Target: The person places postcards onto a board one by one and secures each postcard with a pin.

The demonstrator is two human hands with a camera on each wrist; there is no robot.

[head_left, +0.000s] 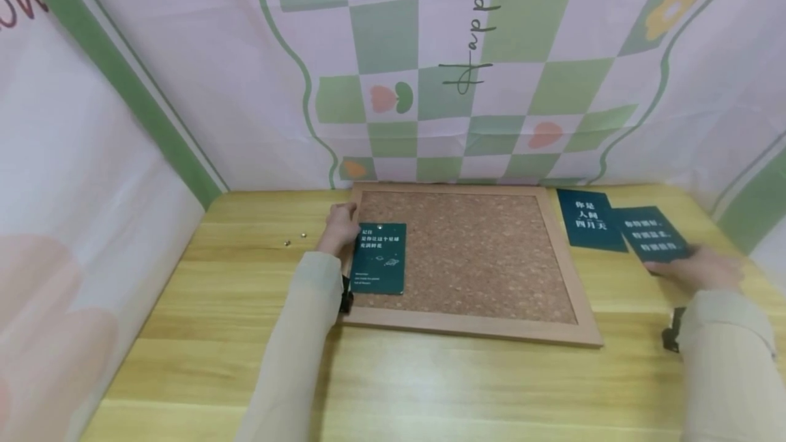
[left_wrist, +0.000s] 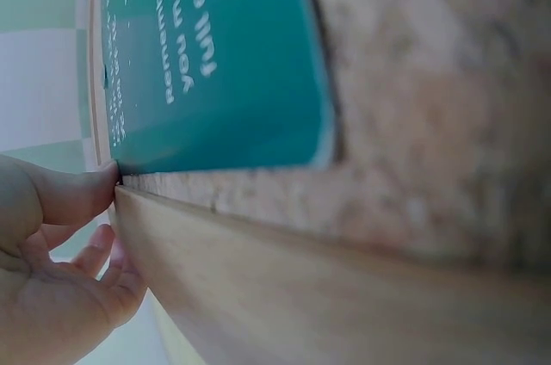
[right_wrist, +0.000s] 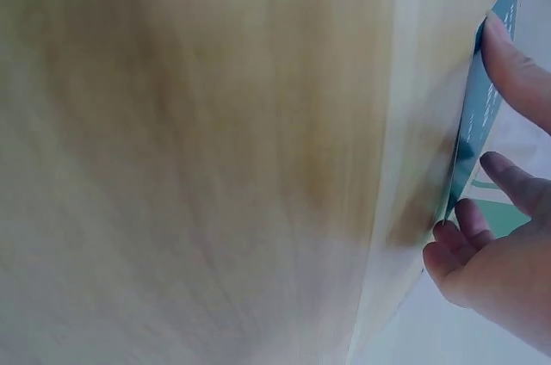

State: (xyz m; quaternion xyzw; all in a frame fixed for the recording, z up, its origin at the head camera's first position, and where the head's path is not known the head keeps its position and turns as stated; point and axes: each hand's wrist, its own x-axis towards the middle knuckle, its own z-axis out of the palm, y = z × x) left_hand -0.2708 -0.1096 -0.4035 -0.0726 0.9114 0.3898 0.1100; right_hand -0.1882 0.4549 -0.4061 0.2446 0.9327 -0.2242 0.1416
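Observation:
A cork board (head_left: 479, 258) in a light wooden frame lies on the table. On its left part is a dark green card (head_left: 387, 271) with white print and a small pin (head_left: 379, 227) at its top. My left hand (head_left: 338, 227) grips the frame's left side beside this card; in the left wrist view the thumb (left_wrist: 77, 197) lies over the frame's edge and the fingers are against its outer side. To the right of the board, my right hand (head_left: 706, 268) holds another green card (head_left: 651, 234) between thumb and fingers, tilted up from the table in the right wrist view.
A further green card (head_left: 592, 220) lies between the board and the held card, close to the held card's corner. Two small shiny pins (head_left: 295, 239) lie left of the board. A patterned cloth (head_left: 448, 121) hangs behind the wooden table (head_left: 467, 387).

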